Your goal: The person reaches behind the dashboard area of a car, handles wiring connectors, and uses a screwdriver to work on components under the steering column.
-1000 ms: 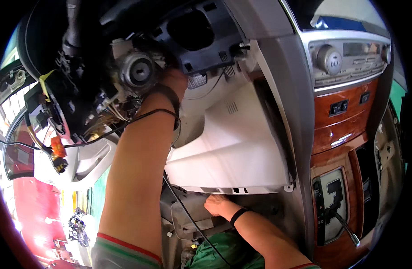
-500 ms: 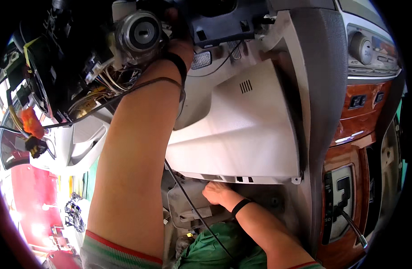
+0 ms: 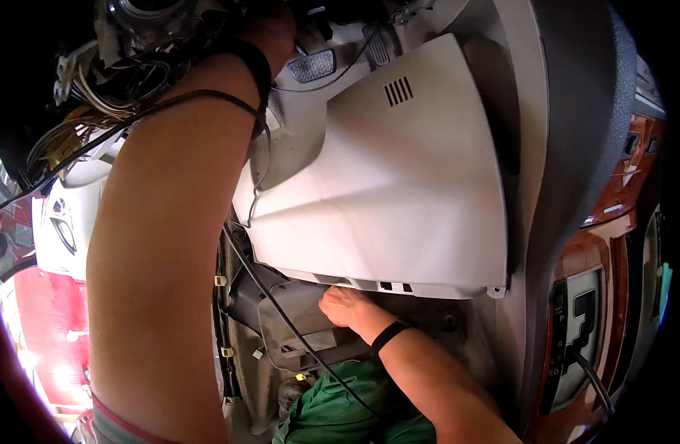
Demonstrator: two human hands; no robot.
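Observation:
A cream lower dashboard panel (image 3: 399, 192) with a small slotted vent hangs tilted in the driver's footwell. At its lower edge, my right hand (image 3: 344, 305) is closed around the rim; the fingertips are tucked out of sight behind it. My left arm stretches up past the panel's left side. My left hand (image 3: 272, 33) is in the shadow under the dashboard, near the exposed wiring (image 3: 96, 96), and its fingers are hidden. A thin black cable (image 3: 199, 94) crosses my left forearm near the wrist; a length of black cable (image 3: 281, 314) runs down below the panel.
Pedals (image 3: 312, 66) show beyond the panel. The ignition lock (image 3: 147, 9) is at the upper left edge. A grey console side (image 3: 573, 148) and the wood-look shifter surround (image 3: 562, 274) stand to the right. My green trousers (image 3: 340, 403) are below.
My view has moved closer and lower, so the ignition lock sits nearer the top edge and the panel looks larger. My right hand stays at the panel's lower edge; my left stays under the dashboard.

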